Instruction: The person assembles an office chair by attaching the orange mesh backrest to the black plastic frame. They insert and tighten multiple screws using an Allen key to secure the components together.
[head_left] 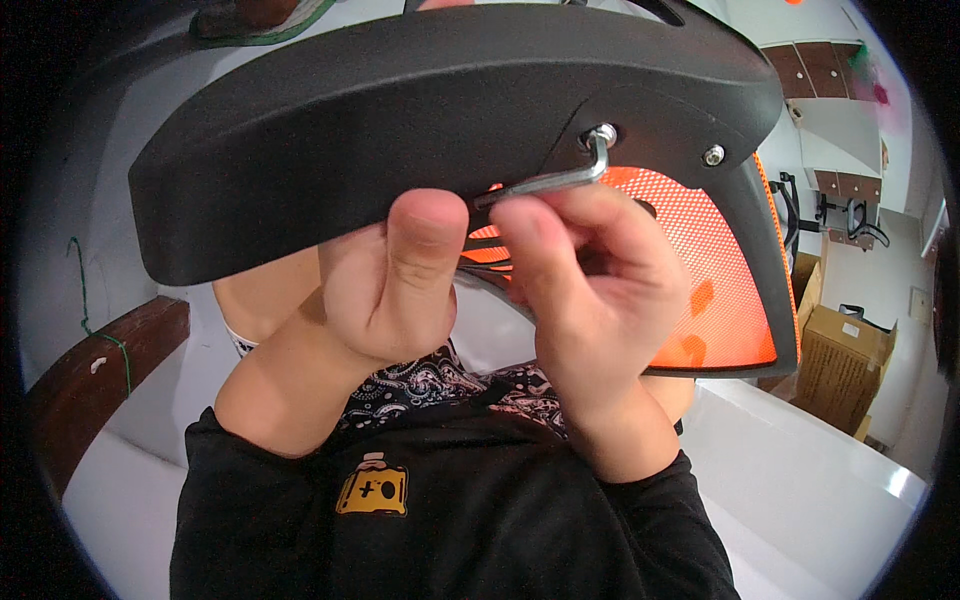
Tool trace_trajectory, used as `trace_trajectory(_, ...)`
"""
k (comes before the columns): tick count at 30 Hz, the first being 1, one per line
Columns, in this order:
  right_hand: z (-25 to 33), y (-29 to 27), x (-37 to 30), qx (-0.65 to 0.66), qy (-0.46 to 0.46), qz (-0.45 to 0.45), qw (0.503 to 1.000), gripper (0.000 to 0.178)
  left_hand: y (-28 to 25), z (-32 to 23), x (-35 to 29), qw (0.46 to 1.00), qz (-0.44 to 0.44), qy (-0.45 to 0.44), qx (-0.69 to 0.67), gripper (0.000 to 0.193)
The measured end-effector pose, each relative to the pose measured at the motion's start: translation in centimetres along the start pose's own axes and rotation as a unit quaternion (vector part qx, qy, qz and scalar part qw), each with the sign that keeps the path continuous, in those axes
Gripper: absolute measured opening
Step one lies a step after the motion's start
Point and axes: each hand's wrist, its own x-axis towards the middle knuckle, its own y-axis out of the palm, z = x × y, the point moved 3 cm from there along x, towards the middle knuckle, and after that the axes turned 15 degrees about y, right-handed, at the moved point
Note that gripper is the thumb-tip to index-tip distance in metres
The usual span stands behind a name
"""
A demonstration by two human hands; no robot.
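A large black plastic chair part, by its shape an armrest, spans the upper middle of the view. It is joined to a black frame with orange mesh. My left hand grips the armrest's lower edge, thumb up in front, with its other fingers hidden behind. Between the thumb and fingers of my right hand is the long arm of a silver hex key. The key's short end sits in a bolt recessed in the armrest. A second bolt shows to its right.
A brown wooden arm with a green string stands at the left. At the right are cardboard boxes, a white surface edge and brown-fronted cabinets. My lap in patterned cloth lies below the hands.
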Motion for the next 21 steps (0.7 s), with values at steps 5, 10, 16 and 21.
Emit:
trace_trajectory(5, -0.6, 0.0, -0.2, -0.043, -0.102, 0.045, 0.993, 0.014, 0.0, -0.1, 0.0, 1.000, 0.008, 0.007, 0.017, 0.026)
trace_trajectory(10, 0.0, -2.5, -0.9, -0.161, -0.149, 0.080, 0.972, 0.018, 0.1, -0.2, 0.7, 1.000, -0.023, 0.010, -0.010, 0.021)
trace_trajectory(16, 3.0, -5.2, -0.7, -0.343, -0.167, 0.104, 0.918, 0.016, 0.1, -0.7, 1.8, 0.998, -0.006, 0.047, 0.035, 0.015)
trace_trajectory(21, 5.0, -5.3, 0.4, -0.355, -0.292, 0.027, 0.888, 0.018, 0.2, -1.4, 2.5, 0.985, 0.053, 0.117, 0.113, 0.022)
